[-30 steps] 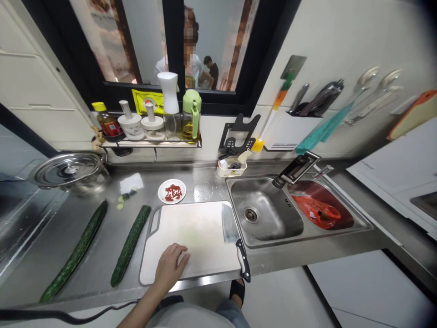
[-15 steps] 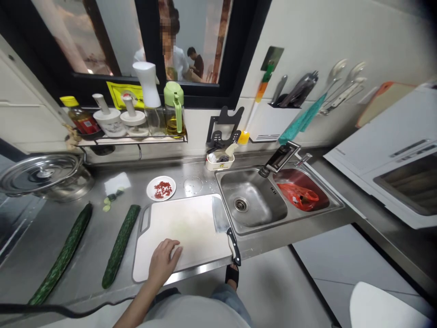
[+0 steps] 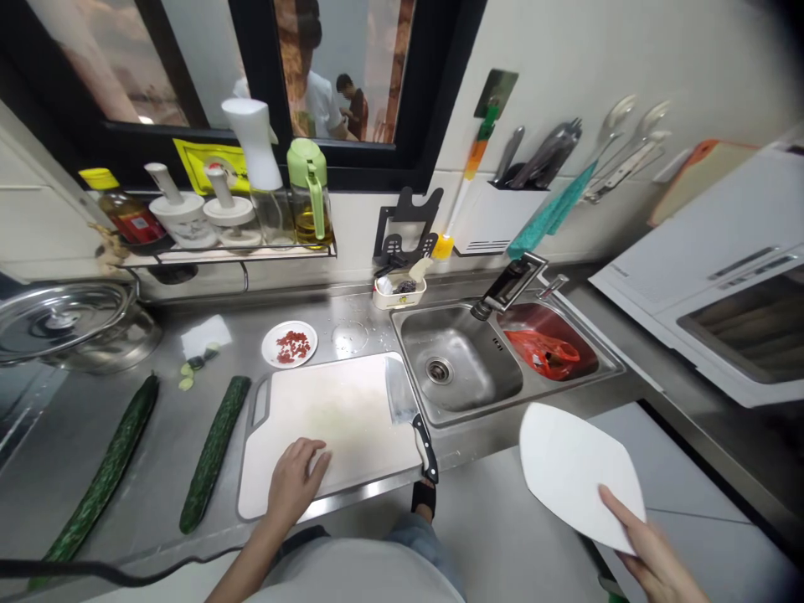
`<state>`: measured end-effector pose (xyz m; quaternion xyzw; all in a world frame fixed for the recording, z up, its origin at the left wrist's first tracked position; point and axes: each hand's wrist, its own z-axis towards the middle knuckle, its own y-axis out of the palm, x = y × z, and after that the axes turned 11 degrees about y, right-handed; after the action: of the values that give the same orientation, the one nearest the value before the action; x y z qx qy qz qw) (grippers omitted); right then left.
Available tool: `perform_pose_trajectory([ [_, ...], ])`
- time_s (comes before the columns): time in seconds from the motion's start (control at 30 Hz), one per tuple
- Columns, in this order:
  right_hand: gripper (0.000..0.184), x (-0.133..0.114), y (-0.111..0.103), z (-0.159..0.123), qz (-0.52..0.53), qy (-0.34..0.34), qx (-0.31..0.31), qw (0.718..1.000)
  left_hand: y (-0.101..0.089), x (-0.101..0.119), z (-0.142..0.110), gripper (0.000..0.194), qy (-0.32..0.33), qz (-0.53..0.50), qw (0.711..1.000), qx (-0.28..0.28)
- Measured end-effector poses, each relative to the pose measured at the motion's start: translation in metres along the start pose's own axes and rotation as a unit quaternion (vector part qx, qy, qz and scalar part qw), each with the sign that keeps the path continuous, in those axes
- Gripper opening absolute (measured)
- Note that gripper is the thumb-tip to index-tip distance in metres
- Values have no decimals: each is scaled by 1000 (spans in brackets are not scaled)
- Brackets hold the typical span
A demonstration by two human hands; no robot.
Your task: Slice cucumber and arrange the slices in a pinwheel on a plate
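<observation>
My left hand [image 3: 295, 477] rests on the near left part of the white cutting board [image 3: 352, 469], fingers slightly bent and thumb apart, holding nothing. At the right, over the floor, my right hand [image 3: 650, 544] grips a white plate [image 3: 574, 465] by its edge, thumb on top. A cleaver [image 3: 402, 394] with a black handle [image 3: 427, 448] lies along the board's right side. Left of the board are two long cucumbers, one close by [image 3: 215, 456] and one farther off [image 3: 106, 481]. Behind the board sits a small plate [image 3: 307, 356] holding chopped red bits [image 3: 292, 345].
A double sink [image 3: 458, 412] with a black faucet [image 3: 506, 289] adjoins the board; a red bag [image 3: 541, 352] lies in its right bowl. A lidded pot [image 3: 119, 339] stands far left. Seasoning bottles line a shelf [image 3: 251, 251]. Cucumber ends [image 3: 186, 383] lie near white paper [image 3: 204, 333].
My right hand has come into view at the right, lifting the white plate up and left from the lower right corner. My left hand stays on the board. The view has shifted slightly.
</observation>
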<state>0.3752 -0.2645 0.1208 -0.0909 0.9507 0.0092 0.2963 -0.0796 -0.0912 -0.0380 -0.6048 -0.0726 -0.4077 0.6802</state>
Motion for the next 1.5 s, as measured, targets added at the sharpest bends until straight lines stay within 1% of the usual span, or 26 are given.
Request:
perform_pose_trajectory([
  [0.07, 26, 0, 41, 24, -8, -2, -15, 1000, 0, 1, 0, 29, 0, 0, 1000, 1],
  [0.13, 21, 8, 78, 40, -19, 3, -34, 999, 0, 1, 0, 29, 3, -3, 1000, 2],
  [0.17, 18, 15, 94, 43, -22, 12, -60, 998, 0, 1, 0, 29, 5, -5, 1000, 3],
  [0.23, 13, 32, 120, 44, -24, 65, -130, 989, 1, 1, 1, 28, 7, -9, 1000, 4],
  [0.3, 9, 50, 142, 39, -34, 98, -167, 980, 1, 1, 1, 28, 6, -11, 1000, 6],
  [0.37, 15, 64, 161, 33, -11, 185, -216, 959, 1, 1, 2, 29, 0, -13, 1000, 5],
  [0.4, 18, 69, 170, 30, 6, 202, -229, 952, 1, 2, 2, 29, -4, -15, 1000, 3],
  [0.5, 24, 77, 193, 24, 1, 227, -236, 945, -1, 7, 4, 32, -29, -23, 999, -2],
  [0.57, 23, 78, 204, 24, -22, 229, -236, 944, -3, 13, 8, 34, -65, -34, 997, 3],
  [0.63, 18, 78, 214, 24, -58, 216, -251, 942, -4, 19, 13, 36, -115, -56, 992, 15],
  [0.73, 12, 76, 230, 26, -127, 147, -257, 947, -4, 26, 28, 40, -185, -125, 974, 39],
  [0.8, 16, 78, 245, 27, -180, 92, -244, 949, -1, 29, 44, 42, -208, -188, 958, 51],
  [0.87, 19, 82, 262, 28, -237, 60, -243, 939, 4, 32, 65, 45, -211, -264, 940, 54],
  [0.93, 20, 89, 279, 28, -287, 24, -227, 930, 10, 35, 88, 48, -229, -351, 906, 61],
  [0.97, 21, 94, 287, 28, -309, 6, -231, 922, 13, 35, 98, 49, -242, -389, 886, 66],
  [1.03, 23, 104, 303, 28, -339, -32, -258, 904, 18, 35, 117, 53, -273, -443, 851, 74],
  [1.1, 24, 115, 317, 26, -355, -56, -281, 890, 22, 32, 129, 54, -295, -468, 829, 84],
  [1.2, 23, 129, 336, 22, -364, -73, -291, 882, 25, 22, 138, 49, -310, -494, 806, 100],
  [1.3, 24, 137, 351, 16, -388, -97, -291, 869, 26, 10, 144, 44, -313, -511, 791, 123],
  [1.37, 24, 139, 357, 13, -400, -108, -301, 859, 25, 3, 148, 40, -313, -515, 785, 143],
  [1.43, 23, 137, 360, 10, -421, -126, -329, 836, 23, -3, 154, 35, -317, -516, 779, 163],
  [1.5, 21, 134, 364, 8, -458, -156, -368, 794, 21, -9, 160, 30, -326, -516, 772, 179],
])
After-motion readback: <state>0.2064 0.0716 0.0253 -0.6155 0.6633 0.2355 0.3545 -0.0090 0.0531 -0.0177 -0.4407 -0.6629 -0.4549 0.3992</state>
